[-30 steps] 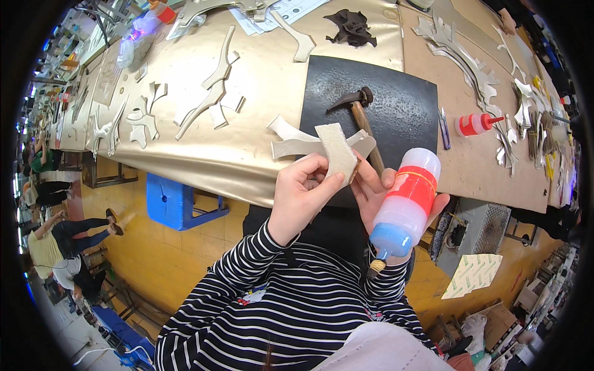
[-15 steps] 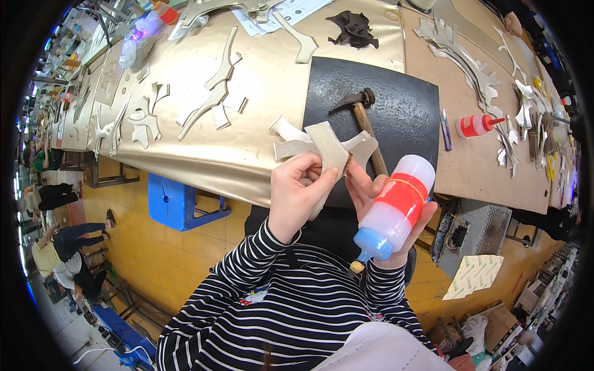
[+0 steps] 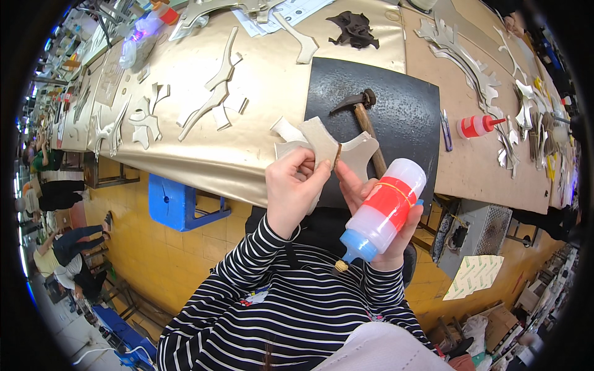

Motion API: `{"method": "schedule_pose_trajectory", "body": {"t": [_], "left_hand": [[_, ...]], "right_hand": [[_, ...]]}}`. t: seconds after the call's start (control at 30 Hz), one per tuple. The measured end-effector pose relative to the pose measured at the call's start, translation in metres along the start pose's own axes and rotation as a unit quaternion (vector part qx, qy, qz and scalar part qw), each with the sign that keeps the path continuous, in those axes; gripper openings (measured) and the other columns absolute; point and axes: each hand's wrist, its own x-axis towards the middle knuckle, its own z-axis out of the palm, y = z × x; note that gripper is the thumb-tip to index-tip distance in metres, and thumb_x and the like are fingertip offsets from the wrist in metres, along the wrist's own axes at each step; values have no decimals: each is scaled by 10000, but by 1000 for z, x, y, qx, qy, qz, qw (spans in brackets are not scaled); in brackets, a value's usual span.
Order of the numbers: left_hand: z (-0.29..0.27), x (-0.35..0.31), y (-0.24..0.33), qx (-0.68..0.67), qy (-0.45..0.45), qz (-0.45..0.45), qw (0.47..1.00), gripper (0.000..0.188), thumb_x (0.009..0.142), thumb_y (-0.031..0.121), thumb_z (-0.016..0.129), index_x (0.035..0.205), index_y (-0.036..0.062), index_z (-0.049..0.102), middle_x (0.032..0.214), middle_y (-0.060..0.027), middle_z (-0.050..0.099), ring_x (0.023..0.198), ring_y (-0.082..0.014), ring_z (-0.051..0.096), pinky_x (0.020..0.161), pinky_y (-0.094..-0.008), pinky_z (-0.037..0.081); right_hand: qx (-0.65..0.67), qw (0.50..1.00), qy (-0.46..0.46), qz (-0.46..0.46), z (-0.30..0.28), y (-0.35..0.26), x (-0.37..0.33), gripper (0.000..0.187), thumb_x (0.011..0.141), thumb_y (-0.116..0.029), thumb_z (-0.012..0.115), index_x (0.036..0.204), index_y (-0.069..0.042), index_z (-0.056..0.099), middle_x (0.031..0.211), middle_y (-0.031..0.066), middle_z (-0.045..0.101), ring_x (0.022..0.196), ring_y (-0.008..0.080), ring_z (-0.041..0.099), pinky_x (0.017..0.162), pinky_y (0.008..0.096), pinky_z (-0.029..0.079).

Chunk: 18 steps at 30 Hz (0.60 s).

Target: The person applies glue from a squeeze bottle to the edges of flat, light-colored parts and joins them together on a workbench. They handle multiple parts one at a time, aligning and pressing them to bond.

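My left hand is closed, pinching a pale leather piece with a brownish edge between thumb and fingers. A squeeze bottle with a red band and a blue cap lies across my right hand. Its nozzle, tipped with something yellowish, points down toward my striped shirt. An extended finger of that same hand touches or nearly touches the brownish edge. Other pale arms of leather show behind the pinched piece; whether they are joined to it cannot be made out.
A hammer rests on the black mat. Pale cut pieces are spread over the gold table cover at left. To the right lie a red bottle and a slim knife-like tool. A blue stool stands below.
My right hand and the squeeze bottle have shifted left and slightly down. My left hand has moved a little left, and the leather piece has turned slightly.
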Motion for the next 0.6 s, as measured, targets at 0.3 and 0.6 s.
{"method": "schedule_pose_trajectory", "body": {"t": [0.3, 0.6], "left_hand": [[-15, 52, 6, 36, -46, 38, 998, 198, 912, 163, 609, 936, -30, 640, 794, -18, 599, 723, -68, 515, 617, -221, 413], [-29, 244, -36, -107, -112, -36, 987, 178, 905, 80, 551, 1031, -18, 631, 916, -31, 628, 833, -91, 578, 742, -224, 457]], "right_hand": [[81, 994, 10, -74, -17, -26, -9, 775, 779, -777, 515, 991, -33, 574, 1499, 322, 236, 1452, 372, 154, 1183, 450, 109], [95, 926, 261, -254, -103, -83, -46, 606, 909, -536, 553, 1228, -22, 506, 1451, 303, 355, 1377, 327, 350, 1110, 395, 313]]}}
